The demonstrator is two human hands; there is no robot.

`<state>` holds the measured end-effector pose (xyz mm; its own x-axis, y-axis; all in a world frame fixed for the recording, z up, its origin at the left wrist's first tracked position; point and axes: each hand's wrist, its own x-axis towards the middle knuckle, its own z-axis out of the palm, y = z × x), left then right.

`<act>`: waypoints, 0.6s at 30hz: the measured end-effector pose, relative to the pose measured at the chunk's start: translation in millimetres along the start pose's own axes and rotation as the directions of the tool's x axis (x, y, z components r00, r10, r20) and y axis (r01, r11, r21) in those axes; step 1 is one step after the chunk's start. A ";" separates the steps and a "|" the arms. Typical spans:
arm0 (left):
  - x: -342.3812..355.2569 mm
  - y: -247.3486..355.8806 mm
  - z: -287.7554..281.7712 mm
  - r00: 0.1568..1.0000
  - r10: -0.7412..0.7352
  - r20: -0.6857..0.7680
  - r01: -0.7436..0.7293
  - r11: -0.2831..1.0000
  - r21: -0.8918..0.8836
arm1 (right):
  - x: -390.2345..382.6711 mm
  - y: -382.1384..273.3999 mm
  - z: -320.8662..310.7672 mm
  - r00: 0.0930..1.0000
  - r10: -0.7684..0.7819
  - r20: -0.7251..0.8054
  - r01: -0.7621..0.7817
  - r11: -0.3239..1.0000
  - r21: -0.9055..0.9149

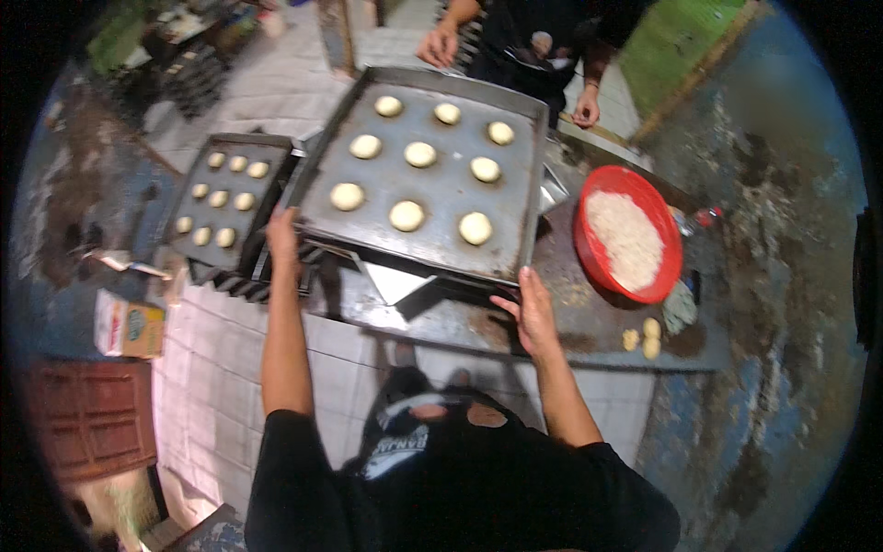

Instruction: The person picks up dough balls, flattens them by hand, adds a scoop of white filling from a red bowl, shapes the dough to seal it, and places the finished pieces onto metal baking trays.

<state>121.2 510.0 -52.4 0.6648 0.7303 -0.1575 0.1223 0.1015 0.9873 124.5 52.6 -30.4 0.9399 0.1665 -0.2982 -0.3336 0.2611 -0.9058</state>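
I hold a large metal baking tray (432, 253) with several pale dough balls (419, 154) spaced over it. My left hand (283, 235) grips its left edge; my right hand (529, 313) holds the near right corner, thumb up along the side. To the left, a smaller tray (235, 147) with several dough balls rests on stacked dark trays. Right of the big tray stands a red bowl (670, 241) of pale flaky material, with small dough pieces (650, 338) on the worktable (570, 327) below it.
A co-worker (515, 46) stands across the table, hands near the tray's far side. A grey cloth (679, 308) and a bottle (704, 217) lie beside the bowl. A cardboard box (138, 327) is at the left above a red wooden door (92, 414). A stained blue-grey wall or surface (773, 276) borders the right.
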 end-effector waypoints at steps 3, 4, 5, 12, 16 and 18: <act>-13.1 21.5 9.0 0.989 -0.148 0.027 0.146 0.987 0.063 | 1.9 3.2 -11.3 0.999 0.027 -0.033 -0.020 0.980 0.199; -29.0 26.4 -2.1 0.998 -0.057 -0.033 0.062 0.980 0.190 | 1.7 3.9 -14.0 0.999 0.049 0.020 -0.053 0.962 0.267; -50.5 31.9 -9.2 0.998 -0.055 -0.026 0.060 0.974 0.218 | -0.1 1.3 -19.2 1.000 0.012 0.024 -0.018 0.965 0.262; -150.0 38.0 -83.1 0.996 0.047 0.071 -0.026 0.961 -0.275 | -53.8 -9.8 -5.2 0.990 -0.098 0.099 0.096 0.995 0.024; -130.2 33.6 -158.8 0.999 0.041 0.001 -0.036 0.883 -0.468 | -51.3 -1.7 61.0 0.961 -0.129 0.243 0.155 0.984 -0.092; -116.3 34.6 -199.7 0.993 0.087 -0.086 -0.118 0.861 -0.494 | -35.9 9.4 106.6 0.950 -0.161 0.267 0.209 0.964 -0.162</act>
<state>-99.1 563.5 4.5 0.6074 0.7914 -0.0687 -0.3371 0.3350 0.8798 79.8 150.5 3.9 0.9273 0.3698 -0.0571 -0.1135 0.1326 -0.9847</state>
